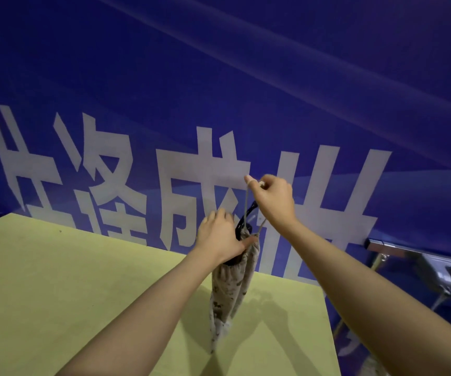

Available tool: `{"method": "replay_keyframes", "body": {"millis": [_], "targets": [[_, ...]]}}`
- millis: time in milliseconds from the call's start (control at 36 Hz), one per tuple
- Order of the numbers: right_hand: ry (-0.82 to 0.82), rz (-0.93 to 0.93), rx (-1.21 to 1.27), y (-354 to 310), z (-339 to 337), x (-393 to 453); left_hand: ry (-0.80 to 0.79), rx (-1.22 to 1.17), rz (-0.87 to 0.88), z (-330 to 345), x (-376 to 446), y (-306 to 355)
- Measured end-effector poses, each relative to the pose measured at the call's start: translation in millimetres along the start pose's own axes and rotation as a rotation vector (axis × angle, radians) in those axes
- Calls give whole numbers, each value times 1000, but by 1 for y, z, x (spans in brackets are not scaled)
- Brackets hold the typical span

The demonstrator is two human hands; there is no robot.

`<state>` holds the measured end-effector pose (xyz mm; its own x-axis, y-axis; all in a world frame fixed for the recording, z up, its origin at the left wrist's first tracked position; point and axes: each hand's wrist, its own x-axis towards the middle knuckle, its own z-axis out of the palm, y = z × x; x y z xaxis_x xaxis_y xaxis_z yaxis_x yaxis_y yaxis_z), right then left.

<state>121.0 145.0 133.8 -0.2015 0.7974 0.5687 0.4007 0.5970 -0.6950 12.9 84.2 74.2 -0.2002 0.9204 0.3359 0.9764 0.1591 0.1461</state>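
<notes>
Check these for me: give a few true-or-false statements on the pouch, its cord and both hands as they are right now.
1. The left hand grips the patterned pouch at its neck. True.
2. The right hand rests flat on the table. False: it is raised above the pouch and pinches the drawstring.
3. A black object sticks out of the pouch's mouth. True.
4. The pouch lies flat on the table. False: it hangs upright, held at its neck.
5. The banner behind is red. False: it is blue with white characters.
</notes>
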Motion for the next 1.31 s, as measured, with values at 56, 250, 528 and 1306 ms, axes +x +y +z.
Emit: {"method": "replay_keyframes", "body": {"millis": [56, 250, 528, 1306], "targets": [[-4, 29, -2, -2, 0, -3, 75, -96, 9, -1, 2, 6], [37, -143, -96, -13, -21, -8, 50, -628, -52, 1, 7, 33], [142, -191, -102, 7, -83, -10, 11, -504, 20, -2, 7, 103], [288, 6, -118, 133, -343, -112, -134, -20, 41, 64, -83, 369]]}}
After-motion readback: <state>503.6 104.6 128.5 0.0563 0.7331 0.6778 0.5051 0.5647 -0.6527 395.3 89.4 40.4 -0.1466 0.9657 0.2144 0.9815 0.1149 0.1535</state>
